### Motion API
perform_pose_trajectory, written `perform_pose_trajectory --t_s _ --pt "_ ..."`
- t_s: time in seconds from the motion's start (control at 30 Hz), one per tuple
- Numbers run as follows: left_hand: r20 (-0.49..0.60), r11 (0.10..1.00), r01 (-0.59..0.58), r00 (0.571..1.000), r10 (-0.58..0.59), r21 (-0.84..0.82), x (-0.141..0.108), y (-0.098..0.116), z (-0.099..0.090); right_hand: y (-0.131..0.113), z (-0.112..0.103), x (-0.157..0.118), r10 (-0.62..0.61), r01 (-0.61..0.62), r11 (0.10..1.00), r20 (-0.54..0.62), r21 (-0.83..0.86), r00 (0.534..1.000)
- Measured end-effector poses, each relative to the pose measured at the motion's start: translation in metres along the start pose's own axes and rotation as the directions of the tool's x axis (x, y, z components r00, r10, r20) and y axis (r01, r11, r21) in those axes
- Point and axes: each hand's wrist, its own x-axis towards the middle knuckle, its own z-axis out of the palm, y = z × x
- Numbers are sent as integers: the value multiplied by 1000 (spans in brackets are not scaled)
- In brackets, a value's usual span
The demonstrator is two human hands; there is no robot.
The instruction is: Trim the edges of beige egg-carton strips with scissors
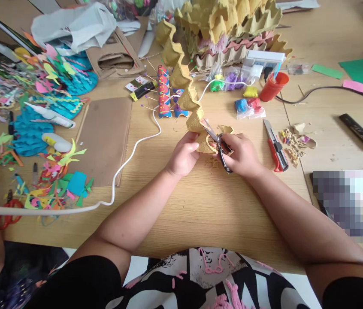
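Note:
A long strip of yellow egg carton rises away from me, its near end gripped by my left hand. My right hand is closed around the black handles of a pair of scissors. The blades point up and left, against the near cups of the strip; whether they are biting into it I cannot tell. Small yellow scraps lie on the table below my hands. Behind the strip stand painted red and blue carton pieces stuck with pins.
Stacked egg trays stand at the back. A red utility knife and shavings lie to the right, near a red cup. A white cable crosses the left side, past cardboard and coloured paper scraps.

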Motion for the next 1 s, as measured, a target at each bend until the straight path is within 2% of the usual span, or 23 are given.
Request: perform_pose_trajectory --t_s 0.37,0.6,0.8,1.0 --pt "28 998 54 998 -53 -40 0 1 -3 -1 3 2 11 -11 1000 -32 7 999" --pt "50 998 50 998 -48 -41 0 3 -3 -3 4 0 56 -55 998 -27 32 998" --pt "43 997 42 998 -39 -65 0 4 -1 -8 2 1 75 -73 996 -37 57 996" --pt "9 999 22 1000 -21 -42 0 -1 -9 -3 0 1 145 -138 981 -48 133 988"
